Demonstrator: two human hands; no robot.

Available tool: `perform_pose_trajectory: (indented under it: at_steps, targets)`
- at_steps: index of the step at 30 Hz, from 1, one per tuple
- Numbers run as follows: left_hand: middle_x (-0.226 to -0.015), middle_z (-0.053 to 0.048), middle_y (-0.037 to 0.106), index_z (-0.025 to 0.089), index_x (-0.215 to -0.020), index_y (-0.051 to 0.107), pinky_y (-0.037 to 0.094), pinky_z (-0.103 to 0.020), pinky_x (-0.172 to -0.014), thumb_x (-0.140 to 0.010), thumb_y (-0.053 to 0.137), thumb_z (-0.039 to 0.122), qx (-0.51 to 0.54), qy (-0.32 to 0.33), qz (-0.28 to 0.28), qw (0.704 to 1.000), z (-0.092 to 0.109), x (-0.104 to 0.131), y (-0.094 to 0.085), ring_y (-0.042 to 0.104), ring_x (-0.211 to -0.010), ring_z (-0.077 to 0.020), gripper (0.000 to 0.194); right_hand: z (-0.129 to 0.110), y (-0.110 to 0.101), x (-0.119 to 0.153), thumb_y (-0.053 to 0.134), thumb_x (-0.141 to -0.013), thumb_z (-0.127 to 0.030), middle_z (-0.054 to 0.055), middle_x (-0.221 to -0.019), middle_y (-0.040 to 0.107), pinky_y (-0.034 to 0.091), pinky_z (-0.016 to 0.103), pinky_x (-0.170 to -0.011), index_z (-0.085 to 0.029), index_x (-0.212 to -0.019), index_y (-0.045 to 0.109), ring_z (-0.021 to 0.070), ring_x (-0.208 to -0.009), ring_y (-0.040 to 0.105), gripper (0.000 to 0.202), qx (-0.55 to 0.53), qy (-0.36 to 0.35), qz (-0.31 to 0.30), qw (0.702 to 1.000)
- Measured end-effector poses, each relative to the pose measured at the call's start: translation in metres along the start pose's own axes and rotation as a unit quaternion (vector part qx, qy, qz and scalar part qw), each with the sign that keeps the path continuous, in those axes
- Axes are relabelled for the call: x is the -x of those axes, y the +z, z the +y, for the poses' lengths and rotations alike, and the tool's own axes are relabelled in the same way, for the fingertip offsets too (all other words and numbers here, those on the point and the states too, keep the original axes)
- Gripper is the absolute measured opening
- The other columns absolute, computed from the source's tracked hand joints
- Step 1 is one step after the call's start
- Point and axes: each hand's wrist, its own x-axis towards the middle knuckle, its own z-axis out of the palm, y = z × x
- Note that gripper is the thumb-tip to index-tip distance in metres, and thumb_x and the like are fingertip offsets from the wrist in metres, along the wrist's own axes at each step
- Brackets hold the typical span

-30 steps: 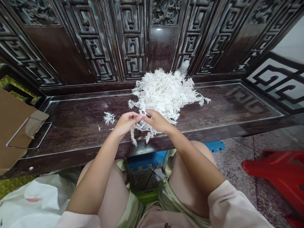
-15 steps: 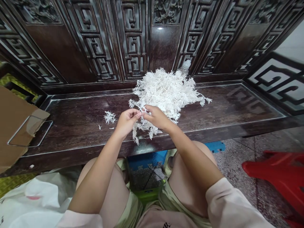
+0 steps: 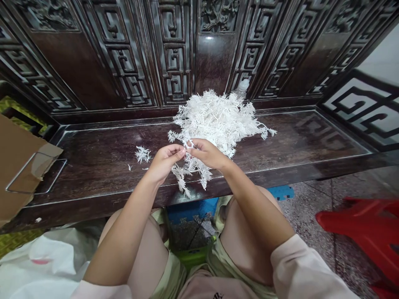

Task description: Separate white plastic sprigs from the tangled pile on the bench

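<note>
A large heap of white, needle-leaved plastic sprigs (image 3: 218, 118) lies on the dark wooden bench (image 3: 102, 162). At the heap's front left edge, my left hand (image 3: 166, 160) pinches a white sprig (image 3: 189, 144) between thumb and fingers. My right hand (image 3: 204, 153) meets it there, its fingertips closed on the same sprig. White needled strands (image 3: 182, 182) hang below both hands near the bench's front edge. To the left lies a small separate white tuft (image 3: 143, 154), with a tiny loose bit beside it.
Behind the heap stands a clear bottle (image 3: 242, 88) against the carved backrest. A cardboard piece (image 3: 18, 162) and a metal wire frame (image 3: 64, 166) are at the left. A white bag (image 3: 46, 259) sits lower left, a red plastic stool (image 3: 361, 232) lower right.
The strands below my hands have shifted slightly down and right. Both hands remain together, holding the sprig. The whole view has moved slightly.
</note>
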Motion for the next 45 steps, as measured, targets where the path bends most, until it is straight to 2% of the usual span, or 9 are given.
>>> perform_pose_trajectory:
  at_steps: [8,13,16,20,26,29,35,42,45]
  targets:
    - [-0.068,-0.001,0.055,0.014,-0.070,0.060,0.041,-0.025,-0.070,-0.065,0.067,0.031,0.046,0.007,-0.013,0.999,-0.003,-0.002,0.000,0.050,-0.066,-0.0099,0.019,-0.004,0.001,0.000,0.047,-0.077,-0.029,-0.002,-0.063,0.045,0.035,0.027,-0.064,-0.018,-0.066,0.044,0.0093,-0.061,0.041,0.016,-0.044,0.017,-0.002,0.999]
    - [-0.067,0.001,0.052,0.016,-0.066,0.058,0.043,-0.029,-0.081,-0.066,0.067,0.030,0.107,0.093,0.104,0.984,0.001,-0.015,-0.054,0.051,-0.067,-0.0075,0.017,-0.008,-0.020,0.012,0.041,-0.082,-0.033,0.000,-0.066,0.046,0.038,0.030,-0.068,-0.019,-0.064,0.040,0.0106,-0.063,0.042,0.022,-0.014,0.088,0.082,0.993]
    - [-0.065,0.000,0.054,0.015,-0.069,0.059,0.044,-0.028,-0.077,-0.063,0.068,0.030,0.037,0.036,0.192,0.980,-0.008,-0.026,-0.095,0.053,-0.066,-0.0085,0.019,-0.003,-0.029,0.012,0.043,-0.080,-0.033,0.000,-0.068,0.044,0.038,0.028,-0.065,-0.020,-0.068,0.041,0.0112,-0.065,0.043,0.018,-0.030,0.082,0.163,0.983]
    - [-0.066,0.001,0.057,0.014,-0.076,0.060,0.044,-0.023,-0.066,-0.065,0.065,0.026,-0.053,-0.066,0.362,0.928,-0.039,-0.034,-0.133,0.053,-0.062,-0.0072,0.018,0.011,-0.024,0.006,0.046,-0.078,-0.037,0.001,-0.071,0.047,0.037,0.028,-0.061,-0.019,-0.071,0.045,0.0119,-0.064,0.047,0.019,-0.020,0.141,0.172,0.975]
    - [-0.080,-0.003,0.061,0.010,-0.088,0.059,0.046,-0.029,-0.069,-0.076,0.057,0.023,-0.121,-0.161,0.390,0.899,-0.076,-0.028,-0.151,0.055,-0.071,-0.0110,0.018,0.033,-0.007,0.003,0.049,-0.076,-0.037,0.001,-0.061,0.050,0.033,0.028,-0.059,-0.017,-0.067,0.049,0.0130,-0.057,0.046,0.022,0.060,0.204,0.108,0.971]
    - [-0.098,-0.007,0.059,0.011,-0.099,0.056,0.048,-0.033,-0.074,-0.080,0.053,0.027,-0.146,-0.153,0.395,0.894,-0.080,-0.031,-0.149,0.057,-0.084,-0.0146,0.025,0.039,-0.001,0.001,0.049,-0.075,-0.039,0.002,-0.067,0.055,0.034,0.029,-0.060,-0.017,-0.071,0.051,0.0131,-0.059,0.047,0.022,0.046,0.175,0.079,0.980]
    - [-0.082,-0.006,0.065,0.013,-0.081,0.065,0.042,-0.029,-0.075,-0.069,0.060,0.021,-0.185,-0.089,0.377,0.903,-0.061,-0.044,-0.125,0.058,-0.078,-0.0154,0.016,0.039,0.006,-0.004,0.054,-0.072,-0.037,0.003,-0.071,0.058,0.036,0.028,-0.061,-0.017,-0.071,0.053,0.0124,-0.060,0.047,0.020,0.017,0.156,0.059,0.986]
    - [-0.089,-0.006,0.066,0.017,-0.089,0.066,0.041,-0.029,-0.076,-0.069,0.059,0.042,-0.216,-0.056,0.018,0.975,-0.017,-0.021,-0.036,0.057,-0.078,-0.0163,0.033,0.033,0.007,-0.003,0.055,-0.071,-0.036,0.002,-0.074,0.058,0.037,0.026,-0.064,-0.017,-0.073,0.058,0.0121,-0.069,0.050,0.020,-0.004,0.128,0.082,0.988]
    - [-0.084,-0.007,0.065,0.014,-0.085,0.064,0.041,-0.030,-0.075,-0.066,0.062,0.043,-0.210,-0.039,0.012,0.977,-0.016,-0.009,-0.008,0.057,-0.078,-0.0169,0.035,0.031,0.006,-0.002,0.056,-0.071,-0.035,0.001,-0.073,0.057,0.037,0.026,-0.064,-0.016,-0.073,0.059,0.0117,-0.069,0.049,0.018,-0.016,0.120,0.084,0.989]
